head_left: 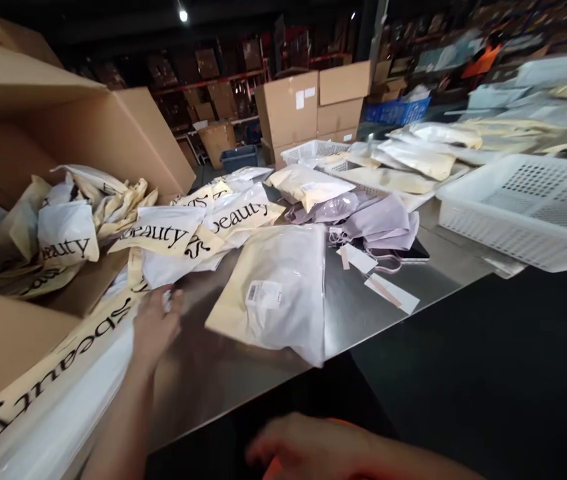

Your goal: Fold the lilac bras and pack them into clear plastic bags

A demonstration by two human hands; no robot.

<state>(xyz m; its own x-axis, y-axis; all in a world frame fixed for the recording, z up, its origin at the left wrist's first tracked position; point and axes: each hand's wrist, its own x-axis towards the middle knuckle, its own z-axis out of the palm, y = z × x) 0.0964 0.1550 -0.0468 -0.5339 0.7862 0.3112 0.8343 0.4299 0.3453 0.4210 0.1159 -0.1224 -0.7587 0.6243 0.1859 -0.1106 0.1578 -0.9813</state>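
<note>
My left hand (157,321) is at the left of the metal table, beside a long plastic mailer bag (78,363) printed with "beauty". Its fingers are curled together, and a small white bit shows between them that I cannot make out. To the right of it lies a filled, cream-and-clear mailer bag (288,287) with a barcode label. My right hand (308,443) hangs low in front of my body, blurred, below the table edge; something orange shows behind it. Several printed bags (163,230) are heaped beyond my left hand.
An open carton (148,140) full of bags stands at the left. Folded lilac garments (373,223) and white tags (391,293) lie right of the labelled bag. A white plastic basket (523,233) sits at the right, with more bags behind. Stacked cartons (288,113) stand at the back.
</note>
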